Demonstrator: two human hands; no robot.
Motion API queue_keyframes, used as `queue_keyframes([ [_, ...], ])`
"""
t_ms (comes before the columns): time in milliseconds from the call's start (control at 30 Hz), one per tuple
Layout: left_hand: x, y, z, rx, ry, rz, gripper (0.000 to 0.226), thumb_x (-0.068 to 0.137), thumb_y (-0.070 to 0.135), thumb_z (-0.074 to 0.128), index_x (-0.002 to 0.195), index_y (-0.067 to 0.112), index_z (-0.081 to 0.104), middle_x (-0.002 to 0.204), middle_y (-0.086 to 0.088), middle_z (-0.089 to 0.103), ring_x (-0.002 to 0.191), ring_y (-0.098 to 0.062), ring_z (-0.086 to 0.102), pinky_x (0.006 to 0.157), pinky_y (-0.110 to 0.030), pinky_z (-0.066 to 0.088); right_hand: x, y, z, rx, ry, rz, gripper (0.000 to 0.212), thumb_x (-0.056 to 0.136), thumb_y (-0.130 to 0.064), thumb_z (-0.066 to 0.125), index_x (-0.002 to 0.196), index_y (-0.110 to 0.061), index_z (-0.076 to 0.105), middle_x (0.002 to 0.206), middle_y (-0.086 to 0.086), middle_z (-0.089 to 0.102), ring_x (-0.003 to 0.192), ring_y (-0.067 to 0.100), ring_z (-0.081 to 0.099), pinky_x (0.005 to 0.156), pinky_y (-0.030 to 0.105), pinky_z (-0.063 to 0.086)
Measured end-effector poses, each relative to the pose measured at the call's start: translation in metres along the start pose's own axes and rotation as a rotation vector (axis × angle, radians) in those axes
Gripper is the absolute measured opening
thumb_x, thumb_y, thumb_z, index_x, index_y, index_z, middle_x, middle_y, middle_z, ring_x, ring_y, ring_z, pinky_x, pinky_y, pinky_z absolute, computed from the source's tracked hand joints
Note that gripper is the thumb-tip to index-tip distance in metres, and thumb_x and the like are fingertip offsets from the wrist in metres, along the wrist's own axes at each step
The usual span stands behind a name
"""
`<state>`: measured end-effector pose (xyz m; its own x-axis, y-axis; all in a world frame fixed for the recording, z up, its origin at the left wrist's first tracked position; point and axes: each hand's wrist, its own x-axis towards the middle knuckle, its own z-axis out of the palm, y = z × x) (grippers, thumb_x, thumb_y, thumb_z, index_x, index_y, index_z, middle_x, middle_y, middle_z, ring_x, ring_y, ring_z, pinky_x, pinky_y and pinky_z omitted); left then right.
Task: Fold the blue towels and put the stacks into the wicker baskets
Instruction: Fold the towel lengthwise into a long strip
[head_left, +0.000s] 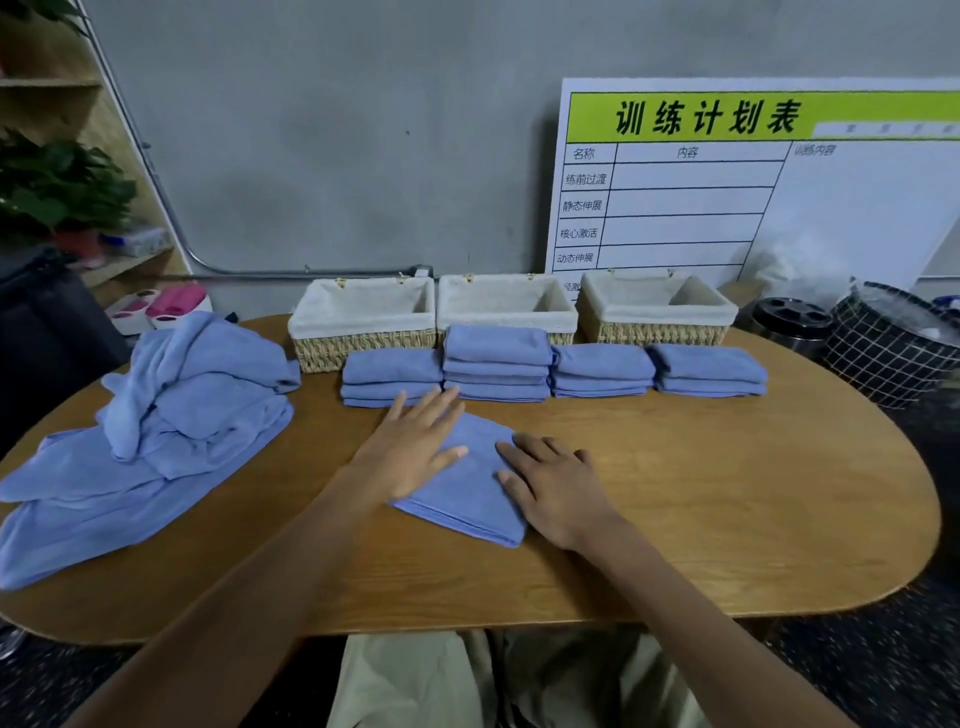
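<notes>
A folded blue towel (470, 493) lies on the wooden table (727, 493) in front of me. My left hand (415, 447) rests flat on its left part with fingers spread. My right hand (553, 486) presses flat on its right edge. Behind it stand several stacks of folded blue towels (497, 364) in a row. Three lined wicker baskets (363, 325) (506, 306) (657, 312) stand along the far edge, holding no towels. A heap of unfolded blue towels (156, 431) covers the table's left end.
A white schedule board (753, 182) leans on the wall behind the baskets. A dark checked bin (888, 348) and a black cylinder (792, 319) stand at the right. A shelf with a plant (57, 187) is at the left.
</notes>
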<state>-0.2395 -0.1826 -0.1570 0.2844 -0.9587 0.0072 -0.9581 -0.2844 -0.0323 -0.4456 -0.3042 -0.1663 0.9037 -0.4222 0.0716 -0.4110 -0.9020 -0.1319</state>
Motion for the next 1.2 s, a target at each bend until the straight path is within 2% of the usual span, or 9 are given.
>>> queue_keyframes([
  [67,-0.007,0.014,0.003,-0.16,0.136,0.028,0.061,0.106,0.047,0.029,0.161,0.024,0.015,0.168,0.007,0.003,0.154,-0.012,0.002,0.125,-0.045,0.004,-0.007,0.005,0.001,-0.064,0.075,0.001,0.072,0.094,-0.061,0.002,0.138,-0.031,0.05,0.136,-0.002,0.052,0.12,0.025,0.049,0.09,0.042,0.039],
  [167,-0.025,0.029,0.022,-0.36,0.04,0.097,0.053,0.107,0.048,0.029,0.158,0.037,0.019,0.165,0.022,0.006,0.152,0.0,-0.002,0.125,-0.036,-0.002,-0.011,0.009,0.003,-0.145,0.297,-0.049,0.052,0.096,-0.048,0.024,0.1,-0.024,0.071,0.097,-0.001,0.065,0.084,0.024,0.062,0.068,0.034,0.042],
  [267,-0.022,0.012,0.024,-0.281,0.001,0.141,0.048,0.108,0.043,0.031,0.155,0.047,0.021,0.163,0.029,0.0,0.149,0.006,-0.012,0.122,-0.038,-0.014,-0.011,0.004,-0.012,-0.045,0.225,-0.068,0.035,0.1,-0.042,0.045,0.083,-0.019,0.066,0.082,-0.002,0.061,0.076,0.021,0.061,0.059,0.03,0.036],
  [400,-0.012,0.024,0.017,-0.344,0.139,0.215,0.047,0.105,0.012,0.041,0.148,0.03,0.047,0.158,0.019,0.033,0.149,0.003,0.014,0.126,-0.037,-0.003,0.006,0.004,-0.026,0.193,0.188,-0.116,0.035,0.099,-0.037,0.055,0.072,-0.016,0.061,0.065,0.0,0.06,0.064,0.017,0.055,0.058,0.035,0.04],
  [533,-0.012,0.022,0.027,-0.517,0.14,0.225,0.042,0.106,0.011,0.041,0.143,0.026,0.051,0.15,0.016,0.044,0.138,0.01,0.028,0.125,-0.029,0.007,0.025,0.012,-0.005,0.411,0.257,-0.206,0.027,0.102,-0.028,0.051,0.122,-0.018,0.065,0.118,0.0,0.067,0.105,0.016,0.062,0.087,0.032,0.048],
  [667,-0.011,0.009,0.024,-0.535,0.156,0.208,0.037,0.107,0.024,0.046,0.143,0.026,0.052,0.15,0.014,0.045,0.143,0.003,0.031,0.125,-0.032,0.014,0.022,0.022,0.022,0.258,-0.043,-0.13,0.058,0.103,-0.05,0.014,0.158,-0.032,0.017,0.166,-0.01,0.013,0.152,0.011,0.009,0.123,0.04,0.012],
  [800,-0.031,0.002,0.035,-0.612,0.255,0.15,0.028,0.103,0.033,0.052,0.126,0.026,0.067,0.141,0.018,0.054,0.136,0.004,0.042,0.119,-0.042,0.03,0.017,0.024,0.018,0.125,-0.116,-0.056,0.055,0.106,-0.049,0.015,0.158,-0.037,0.003,0.165,-0.016,-0.006,0.153,0.011,-0.008,0.124,0.042,0.0],
  [1000,-0.067,0.007,0.037,-0.671,0.383,0.093,0.015,0.098,0.028,0.063,0.106,0.025,0.075,0.131,0.019,0.06,0.131,-0.001,0.05,0.108,-0.044,0.043,-0.008,0.03,0.015,0.026,0.008,-0.106,0.087,0.087,-0.071,-0.012,0.159,-0.029,0.016,0.166,-0.014,0.006,0.153,0.013,-0.007,0.124,0.042,0.001],
  [1200,-0.091,0.027,0.029,-0.523,0.359,0.227,0.044,0.086,0.062,0.066,0.117,0.031,0.07,0.137,0.02,0.053,0.134,-0.003,0.045,0.116,-0.04,0.03,-0.023,0.037,0.023,0.355,0.268,-0.351,0.047,0.101,-0.041,0.036,0.129,-0.017,0.065,0.137,-0.004,0.059,0.135,0.011,0.046,0.109,0.039,0.042],
])
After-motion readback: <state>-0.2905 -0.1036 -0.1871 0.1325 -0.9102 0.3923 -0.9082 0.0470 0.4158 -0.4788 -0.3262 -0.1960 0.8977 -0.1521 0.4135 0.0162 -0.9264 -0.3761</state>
